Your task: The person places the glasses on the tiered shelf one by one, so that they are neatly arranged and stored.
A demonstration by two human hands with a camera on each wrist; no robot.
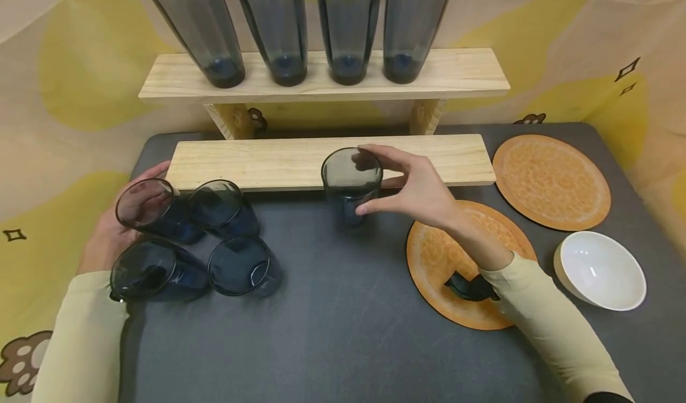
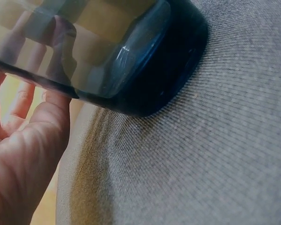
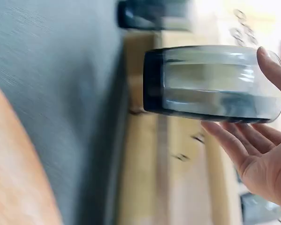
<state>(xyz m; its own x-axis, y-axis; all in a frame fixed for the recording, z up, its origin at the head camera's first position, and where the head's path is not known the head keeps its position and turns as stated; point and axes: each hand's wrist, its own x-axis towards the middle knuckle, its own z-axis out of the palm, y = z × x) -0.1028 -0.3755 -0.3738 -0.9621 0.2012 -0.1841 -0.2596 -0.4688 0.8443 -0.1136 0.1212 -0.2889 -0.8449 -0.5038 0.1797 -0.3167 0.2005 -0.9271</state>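
Sleeve [image 1: 552,319] over round mat [image 1: 429,266], bowl [image 1: 600,272] near, glasses [image 1: 243,266] by left grip [image 1: 105,241]

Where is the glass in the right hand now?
In the head view, the glass is near the centre, held by the right hand; it overlaps the front edge of the lower wooden shelf.

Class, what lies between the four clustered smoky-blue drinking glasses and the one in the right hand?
In the head view, bare grey tabletop, with the pale wooden lower shelf along its far side.
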